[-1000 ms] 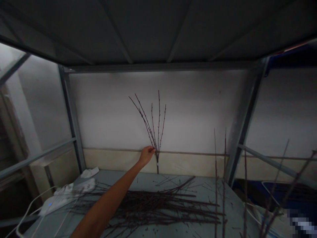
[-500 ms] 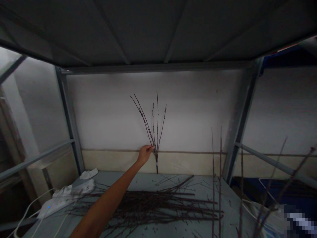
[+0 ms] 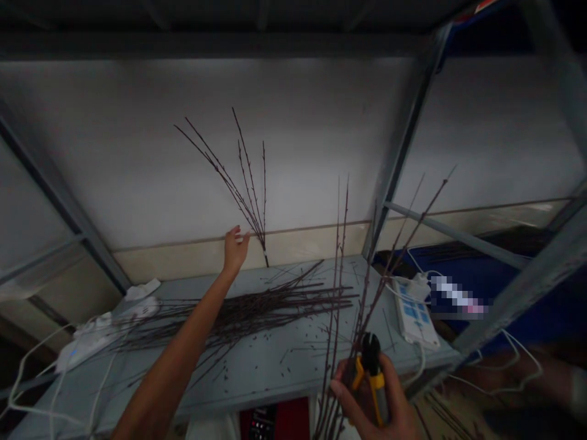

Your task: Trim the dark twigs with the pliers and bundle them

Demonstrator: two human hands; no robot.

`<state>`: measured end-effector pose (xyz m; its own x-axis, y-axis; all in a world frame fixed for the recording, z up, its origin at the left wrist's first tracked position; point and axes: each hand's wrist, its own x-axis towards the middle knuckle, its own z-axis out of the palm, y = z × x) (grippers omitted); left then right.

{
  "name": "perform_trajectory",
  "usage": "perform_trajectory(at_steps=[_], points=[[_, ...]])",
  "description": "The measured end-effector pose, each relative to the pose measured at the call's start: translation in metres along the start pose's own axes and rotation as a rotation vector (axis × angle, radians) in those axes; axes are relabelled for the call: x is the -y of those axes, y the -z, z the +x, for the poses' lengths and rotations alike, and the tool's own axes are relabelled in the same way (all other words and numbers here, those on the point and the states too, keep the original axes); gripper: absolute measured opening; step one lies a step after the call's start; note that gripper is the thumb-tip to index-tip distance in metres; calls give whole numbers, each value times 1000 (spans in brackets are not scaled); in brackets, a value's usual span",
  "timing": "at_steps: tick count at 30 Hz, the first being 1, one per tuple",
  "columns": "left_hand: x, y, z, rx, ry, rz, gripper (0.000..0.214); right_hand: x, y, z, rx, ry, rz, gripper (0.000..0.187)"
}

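just beside the open, empty left hand (image 3: 235,249), the twig bunch (image 3: 260,235) stands upright, tips upward.

Left grip (image 3: 235,247) outstretched, splayed; right grip (image 3: 371,397) clenched low.

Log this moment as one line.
left hand: open, beside upright twigs | right hand: grips pruners and stems | shelf: twig pile

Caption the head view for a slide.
Left hand open beside upright twigs against the wall; right hand grips yellow-handled pruners and loose stems.
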<state>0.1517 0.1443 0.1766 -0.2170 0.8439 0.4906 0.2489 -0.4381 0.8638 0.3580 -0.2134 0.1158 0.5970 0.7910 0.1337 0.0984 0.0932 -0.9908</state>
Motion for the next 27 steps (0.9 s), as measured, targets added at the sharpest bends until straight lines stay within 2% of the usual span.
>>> perform_trajectory(at_steps=[3,6,7,8,9,11,12,14,17,23,27], points=[[-35,16,-65,21,6,-78,37,1,-1,-2,42,-35,69,59],[-71,34,-159,213,45,-148,32,-3,-4,0,86,-40,82,59],[-81,40,-192,321,85,-176,31,-5,-4,1,101,-35,71,61],[-89,44,-224,477,184,-248,30,-7,-5,2,117,-26,57,63],[-93,48,-253,564,270,-300,28,-8,-6,3,128,-13,40,64],[-96,54,-298,617,412,-396,31,-7,-9,5,145,19,15,65],[-95,56,-314,587,457,-426,30,-5,-11,5,163,34,19,64],[-90,60,-331,500,496,-430,24,1,-16,5,234,56,61,57],[-86,72,-332,419,516,-392,23,8,-26,4,354,69,122,50],[-89,99,-315,477,504,-414,22,7,-41,1,431,96,184,53],[-89,104,-313,496,465,-393,20,8,-43,-2,439,104,158,55]])
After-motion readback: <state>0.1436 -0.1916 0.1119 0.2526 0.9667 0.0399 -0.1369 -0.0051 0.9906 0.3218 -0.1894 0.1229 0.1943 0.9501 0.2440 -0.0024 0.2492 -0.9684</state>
